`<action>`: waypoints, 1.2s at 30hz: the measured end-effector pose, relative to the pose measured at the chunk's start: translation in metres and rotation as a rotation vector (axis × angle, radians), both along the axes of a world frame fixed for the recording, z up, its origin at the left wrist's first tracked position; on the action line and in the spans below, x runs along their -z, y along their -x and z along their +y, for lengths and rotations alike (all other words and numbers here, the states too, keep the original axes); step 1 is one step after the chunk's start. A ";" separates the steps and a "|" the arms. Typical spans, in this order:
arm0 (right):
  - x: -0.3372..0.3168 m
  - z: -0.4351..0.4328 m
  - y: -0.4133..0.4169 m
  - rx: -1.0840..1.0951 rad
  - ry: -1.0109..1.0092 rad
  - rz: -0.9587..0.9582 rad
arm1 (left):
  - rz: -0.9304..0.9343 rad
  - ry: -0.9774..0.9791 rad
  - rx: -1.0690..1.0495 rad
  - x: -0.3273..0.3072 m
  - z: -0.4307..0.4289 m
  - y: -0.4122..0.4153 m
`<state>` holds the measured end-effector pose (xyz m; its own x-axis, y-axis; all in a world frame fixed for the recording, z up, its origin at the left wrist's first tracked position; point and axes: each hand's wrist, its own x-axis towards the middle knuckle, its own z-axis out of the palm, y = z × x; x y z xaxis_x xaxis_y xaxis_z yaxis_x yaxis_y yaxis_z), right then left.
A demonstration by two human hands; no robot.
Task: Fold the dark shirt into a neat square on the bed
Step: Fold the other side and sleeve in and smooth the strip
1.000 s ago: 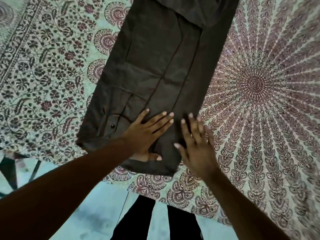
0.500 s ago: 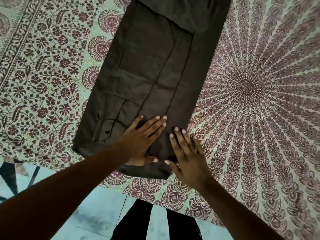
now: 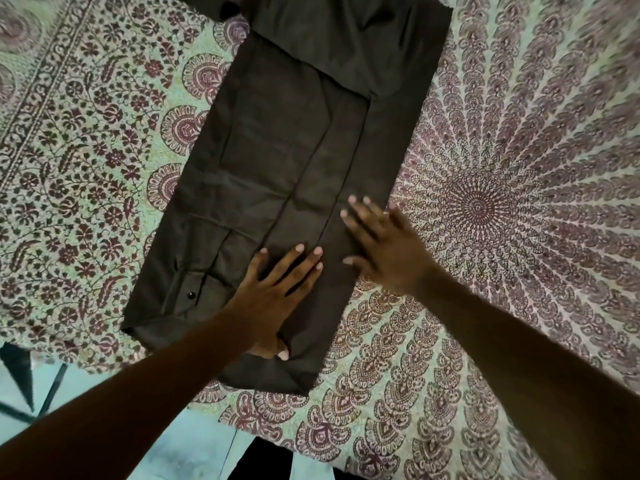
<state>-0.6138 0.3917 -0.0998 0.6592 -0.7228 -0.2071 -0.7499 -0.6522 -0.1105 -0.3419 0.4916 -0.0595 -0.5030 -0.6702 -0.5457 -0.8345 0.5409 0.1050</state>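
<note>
A matt, woven dark shirt (image 3: 277, 150) is lying lengthwise on the bed (image 3: 519, 323), a wide surface covered in pale green cloth printed with maroon mandalas and flowers. Its sides are already turned in, so it is forming one long narrow band. The near end is reaching almost to the bed's edge and the far end is running out of view at the top.

The left hand (image 3: 277, 296) is resting flat on the near part of the band, with its fingers (image 3: 294, 261) stretched out and released, grasping nothing. It is probably pinning the overlapped layers so that they are not sliding apart. The right hand (image 3: 384, 247) is lying just beside it over the shirt's right edge, partly on cloth and partly on the bed. Its fingers (image 3: 360, 209) are likewise straight and spread, not clenched, and slightly blurred. It seems to be pressing that edge flat and straight.

A small dark round button (image 3: 190, 295) is showing near the left margin of the band. Below the bed's edge, a pale tiled floor (image 3: 194, 441) is showing.

Judging by the shape, the lengthwise folds are done and the crosswise ones are not yet made. Bringing one end over the other is what is left to turn this strip into a square, and a well-flattened band should be making those folds cleaner.
</note>
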 end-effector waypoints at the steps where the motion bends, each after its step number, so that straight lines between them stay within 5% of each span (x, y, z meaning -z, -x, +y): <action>1: 0.001 -0.028 0.005 0.044 0.015 0.006 | -0.030 -0.012 0.010 -0.001 -0.004 0.003; 5: -0.006 -0.110 0.017 0.237 -0.017 0.004 | -0.033 -0.020 -0.010 -0.002 -0.012 0.015; 10: -0.017 -0.139 0.028 0.163 -0.058 0.018 | 0.119 0.235 -0.142 -0.009 -0.065 0.048; 16: -0.013 -0.201 0.054 0.253 -0.077 0.028 | 0.047 0.010 -0.255 0.005 -0.160 0.069; 26: -0.021 -0.332 0.056 0.456 -0.167 0.155 | 0.008 -0.130 -0.311 0.012 -0.176 0.079; 36: -0.035 -0.268 -0.016 0.303 -0.045 0.001 | 0.110 -0.120 -0.257 0.008 -0.176 0.068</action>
<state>-0.5979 0.1238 -0.0650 0.4151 -0.8765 -0.2437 -0.9095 -0.3936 -0.1337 -0.4103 0.3154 -0.0672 -0.3855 -0.7175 -0.5801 -0.9226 0.2915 0.2526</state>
